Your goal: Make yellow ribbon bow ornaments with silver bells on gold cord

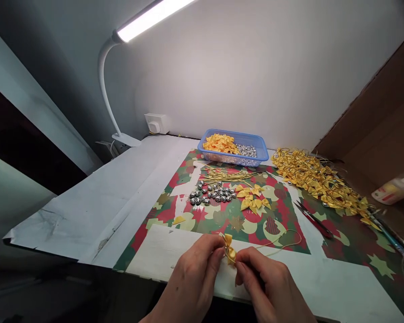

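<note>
Between my two hands, over the front edge of the table, is a yellow ribbon bow point(228, 246). My left hand point(200, 267) pinches its left side between thumb and fingertips. The fingertips of my right hand point(264, 273) are closed at the bow's lower right, on a thin yellow cord point(291, 243) that loops out over the patterned paper. Whether a bell is on the bow is too small to tell. Several silver bells point(218, 194) lie behind my hands, with several loose yellow bows point(254, 199) to their right.
A blue basket point(263, 154) holds yellow bows and silver beads at the back. Cut golden cords point(232, 174) lie before it. Red-handled scissors point(313, 220) lie on the right, near a heap of finished-looking bows point(318, 177). A clamp lamp point(103, 76) stands left.
</note>
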Demonstrator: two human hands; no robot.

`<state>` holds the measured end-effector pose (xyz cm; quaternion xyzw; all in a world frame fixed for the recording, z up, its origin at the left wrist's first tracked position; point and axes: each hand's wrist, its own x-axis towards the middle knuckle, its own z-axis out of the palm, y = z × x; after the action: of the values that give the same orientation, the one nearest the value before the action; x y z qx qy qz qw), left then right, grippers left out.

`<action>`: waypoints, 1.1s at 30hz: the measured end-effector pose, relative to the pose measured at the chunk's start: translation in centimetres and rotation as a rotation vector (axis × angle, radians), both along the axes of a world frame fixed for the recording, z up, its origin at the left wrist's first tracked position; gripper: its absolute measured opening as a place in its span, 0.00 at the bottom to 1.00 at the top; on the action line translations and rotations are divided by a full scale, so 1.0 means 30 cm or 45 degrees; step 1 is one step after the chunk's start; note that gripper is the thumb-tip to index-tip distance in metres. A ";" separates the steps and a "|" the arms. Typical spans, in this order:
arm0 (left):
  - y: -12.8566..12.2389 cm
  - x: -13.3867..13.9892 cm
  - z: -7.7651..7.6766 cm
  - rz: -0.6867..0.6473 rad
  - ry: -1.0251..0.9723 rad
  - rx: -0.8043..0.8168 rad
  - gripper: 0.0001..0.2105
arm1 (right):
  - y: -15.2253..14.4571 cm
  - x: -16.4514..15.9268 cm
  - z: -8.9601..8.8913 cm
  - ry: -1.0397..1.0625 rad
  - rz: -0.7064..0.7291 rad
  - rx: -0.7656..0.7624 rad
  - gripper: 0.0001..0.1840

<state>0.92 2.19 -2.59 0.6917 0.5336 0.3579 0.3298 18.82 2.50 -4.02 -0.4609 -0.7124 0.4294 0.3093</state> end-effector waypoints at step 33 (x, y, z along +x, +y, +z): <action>0.006 -0.057 0.116 -0.750 0.064 0.558 0.10 | 0.049 -0.052 0.051 0.523 0.144 -0.919 0.12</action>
<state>-0.78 2.36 0.89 0.8785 0.2299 0.3363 0.2496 17.27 3.97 -2.50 -0.4046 -0.4639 0.7508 0.2395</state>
